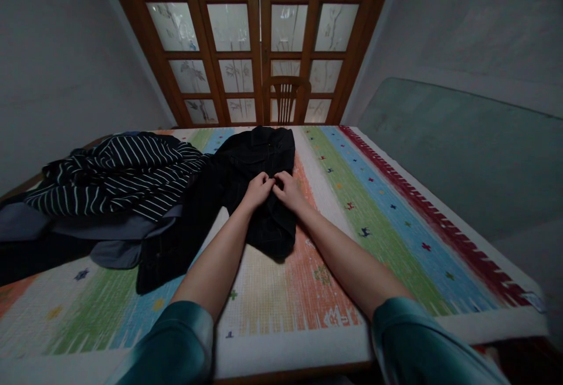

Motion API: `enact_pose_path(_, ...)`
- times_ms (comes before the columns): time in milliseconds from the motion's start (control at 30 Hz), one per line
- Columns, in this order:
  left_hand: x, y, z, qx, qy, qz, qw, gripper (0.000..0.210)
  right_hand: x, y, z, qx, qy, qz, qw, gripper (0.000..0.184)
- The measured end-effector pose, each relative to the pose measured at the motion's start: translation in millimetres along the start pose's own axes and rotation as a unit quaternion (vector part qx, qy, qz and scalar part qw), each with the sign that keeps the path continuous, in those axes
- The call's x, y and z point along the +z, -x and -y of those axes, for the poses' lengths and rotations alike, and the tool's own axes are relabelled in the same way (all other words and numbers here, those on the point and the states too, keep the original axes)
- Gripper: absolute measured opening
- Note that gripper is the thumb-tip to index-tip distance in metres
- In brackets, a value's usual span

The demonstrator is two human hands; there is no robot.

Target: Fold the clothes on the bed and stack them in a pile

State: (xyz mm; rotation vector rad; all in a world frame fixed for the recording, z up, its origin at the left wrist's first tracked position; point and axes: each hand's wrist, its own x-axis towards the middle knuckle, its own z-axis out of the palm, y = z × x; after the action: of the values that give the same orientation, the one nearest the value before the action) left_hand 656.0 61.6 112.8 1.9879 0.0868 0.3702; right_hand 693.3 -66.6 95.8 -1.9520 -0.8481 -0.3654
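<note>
A black jacket (271, 229) lies on the table in front of me, its collar end toward the far edge. One sleeve stretches out to the lower left. Over the middle of it, my left hand (259, 189) pinches the dark cloth between bent fingers. Close by on the right, my right hand (288, 191) also grips the jacket, fingertips nearly meeting those of the left. Whatever small part lies between the fingertips is too dark to make out.
To the left sits a heap of clothes, with a black-and-white striped garment (127, 168) on top and grey cloth (116, 254) beneath. A colourful striped mat (347, 197) covers the table. Beyond its far edge stand a wooden chair (285, 96) and glazed doors (229, 27).
</note>
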Motion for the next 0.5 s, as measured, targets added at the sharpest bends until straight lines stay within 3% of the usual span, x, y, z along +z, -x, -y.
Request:
enact_pose_path(133,0.8,-1.7,1.2,0.022,0.003,-0.014,1.000,0.017,1.2,2.0,-2.6,0.046,-0.037,-0.030,0.998,0.016)
enact_pose_path(233,0.4,-4.4,3.9,0.001,0.049,-0.019,0.999,0.017,0.4,2.2,-5.2,0.085,-0.070,-0.034,0.993,0.021)
enact_pose_path(400,-2.4,-7.0,10.7,-0.028,0.097,-0.062,0.993,0.013,-1.1,1.1,-4.4,0.085,-0.090,-0.020,0.992,0.019)
enact_pose_path(500,-3.2,-6.1,12.5,-0.042,0.118,-0.059,0.990,0.012,-0.7,1.4,-1.7,0.084,-0.086,-0.022,0.993,0.017)
